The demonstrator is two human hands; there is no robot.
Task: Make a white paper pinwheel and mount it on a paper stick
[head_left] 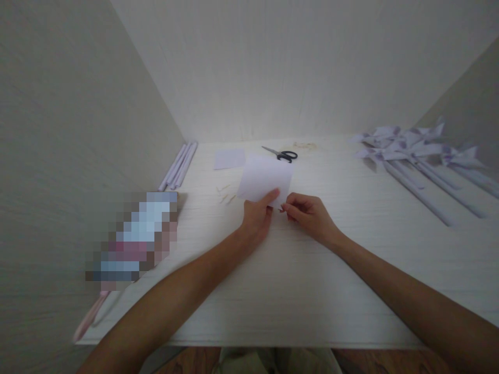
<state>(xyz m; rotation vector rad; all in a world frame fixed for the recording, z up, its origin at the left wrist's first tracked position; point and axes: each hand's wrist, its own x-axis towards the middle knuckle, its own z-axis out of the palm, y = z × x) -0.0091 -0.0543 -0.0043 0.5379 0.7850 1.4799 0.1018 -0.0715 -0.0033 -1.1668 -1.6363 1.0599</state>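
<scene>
From the head view, the left hand (pixel 257 218) pinches the near edge of a pale sheet of paper (pixel 265 177), lying mid-desk (pixel 296 280). The right hand (pixel 310 217) sits just beside it, fingers pressed together at the sheet's corner. Scissors (pixel 281 154) lie behind; paper pinwheels (pixel 409 148) rest far right, rolled tubes (pixel 178 166) far left.

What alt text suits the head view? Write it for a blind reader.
Left hand and right hand pinch the near edge of a pale lilac paper square on a white wooden table; black-handled scissors lie behind, paper pinwheels far right.
</scene>
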